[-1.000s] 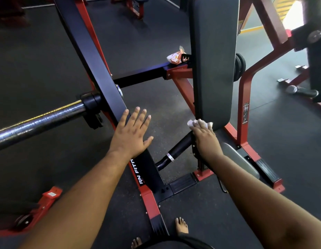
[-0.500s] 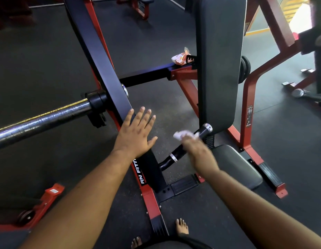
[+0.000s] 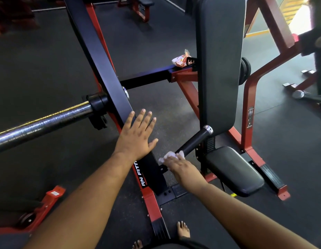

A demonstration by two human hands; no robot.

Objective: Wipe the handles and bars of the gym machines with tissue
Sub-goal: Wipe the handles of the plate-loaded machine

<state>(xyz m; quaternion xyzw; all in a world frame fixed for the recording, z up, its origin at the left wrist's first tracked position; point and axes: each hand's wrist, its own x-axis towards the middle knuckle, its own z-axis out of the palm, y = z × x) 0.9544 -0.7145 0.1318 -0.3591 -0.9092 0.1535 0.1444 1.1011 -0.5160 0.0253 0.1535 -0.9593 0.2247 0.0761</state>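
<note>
A black handle (image 3: 192,141) with a silver end cap slants up from the machine's black lever arm (image 3: 109,83) toward the back pad. My right hand (image 3: 181,168) grips white tissue (image 3: 171,155) wrapped round the lower end of that handle, near where it joins the arm. My left hand (image 3: 136,135) lies flat with fingers spread on the black lever arm, just left of the handle. A chrome weight bar (image 3: 43,123) sticks out to the left from the arm.
A tall black back pad (image 3: 218,65) and a black seat (image 3: 233,169) stand right of the handle on a red frame (image 3: 245,112). A crumpled wrapper (image 3: 181,61) lies on the cross beam. My bare feet (image 3: 183,230) stand beside the frame's base. Another handle (image 3: 308,96) lies far right.
My right hand has slid the tissue down the handle, from its silver-capped top end under the back pad to its lower end. My left hand has stayed on the lever arm.
</note>
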